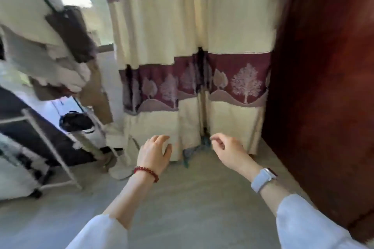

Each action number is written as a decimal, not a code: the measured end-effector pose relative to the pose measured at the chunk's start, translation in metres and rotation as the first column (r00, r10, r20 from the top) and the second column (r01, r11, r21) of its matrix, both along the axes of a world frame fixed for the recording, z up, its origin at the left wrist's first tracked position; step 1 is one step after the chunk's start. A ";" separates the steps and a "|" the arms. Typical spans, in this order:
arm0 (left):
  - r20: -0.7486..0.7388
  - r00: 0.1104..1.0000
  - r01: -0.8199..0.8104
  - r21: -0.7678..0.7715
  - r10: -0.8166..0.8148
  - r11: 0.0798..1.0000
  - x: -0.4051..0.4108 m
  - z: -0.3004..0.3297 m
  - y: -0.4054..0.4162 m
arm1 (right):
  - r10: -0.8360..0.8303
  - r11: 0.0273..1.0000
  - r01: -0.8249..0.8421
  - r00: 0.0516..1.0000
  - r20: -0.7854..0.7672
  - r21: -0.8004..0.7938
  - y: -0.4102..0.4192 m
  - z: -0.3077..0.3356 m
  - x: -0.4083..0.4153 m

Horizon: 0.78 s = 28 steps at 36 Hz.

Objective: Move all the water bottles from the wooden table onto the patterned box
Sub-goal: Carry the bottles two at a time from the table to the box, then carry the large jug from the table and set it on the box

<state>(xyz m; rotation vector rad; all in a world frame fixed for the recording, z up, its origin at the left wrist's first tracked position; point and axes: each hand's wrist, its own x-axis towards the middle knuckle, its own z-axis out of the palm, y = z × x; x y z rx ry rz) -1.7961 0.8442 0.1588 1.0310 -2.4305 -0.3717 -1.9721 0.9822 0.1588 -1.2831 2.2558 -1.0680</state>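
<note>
From the head camera, both arms reach forward over a grey floor [192, 198] toward a cream-and-maroon curtain [182, 56] that hangs just beyond the fingertips. The left hand [154, 152] has its fingers loosely curled and spread, holding nothing; a red bead bracelet [146, 172] sits on its wrist. The right hand [226, 150] is also loosely curled with fingertips drooping, empty, with a pale watch [263, 180] behind it on the wrist.

No water bottle, wooden table or patterned box shows anywhere in this view (the picture is smeared, as if the head is turning), so where they stand cannot be told from here.

As a judgement: water bottles, if full, will be moderately heavy, with smooth and perhaps slippery plastic walls that give a little under pressure; a wrap around the mid-body, below the shoulder, should hold best.

For room: right of the right hand a dark red-brown wooden panel [323, 87] stands close, limiting any swing that way. Left of the left hand is a white metal rack [50, 147] on castors with clutter on it, near enough to snag a sleeve. Between the two hands the floor lies open.
</note>
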 end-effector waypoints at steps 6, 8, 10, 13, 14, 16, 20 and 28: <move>-0.040 0.939 -0.342 -0.029 0.341 0.939 0.196 0.003 -0.093 | 0.447 0.892 -0.444 0.894 -0.027 0.081 -0.159 0.013 0.154; -0.059 0.900 -0.434 -0.027 0.432 0.900 0.247 0.000 -0.116 | 0.547 0.835 -0.540 0.836 -0.049 0.108 -0.206 0.013 0.201; -0.078 0.848 -0.527 -0.017 0.524 0.850 0.294 -0.005 -0.140 | 0.629 0.775 -0.620 0.775 -0.061 0.124 -0.253 0.011 0.247; -0.105 0.769 -0.634 0.012 0.631 0.773 0.357 -0.012 -0.181 | 0.729 0.683 -0.720 0.682 -0.061 0.120 -0.323 0.003 0.314; -0.110 0.742 -0.664 0.022 0.662 0.748 0.377 -0.015 -0.197 | 0.756 0.654 -0.747 0.652 -0.061 0.119 -0.348 0.000 0.336; -0.115 0.687 -0.719 0.030 0.717 0.694 0.418 -0.017 -0.231 | 0.800 0.600 -0.792 0.598 -0.052 0.115 -0.397 -0.004 0.379; -0.061 0.594 -0.802 0.032 0.802 0.596 0.497 -0.007 -0.308 | 0.878 0.478 -0.867 0.478 -0.033 0.141 -0.496 -0.003 0.456; -0.011 0.416 -0.903 -0.120 0.909 0.412 0.645 0.035 -0.409 | 0.953 0.304 -0.944 0.302 -0.035 0.128 -0.643 0.020 0.627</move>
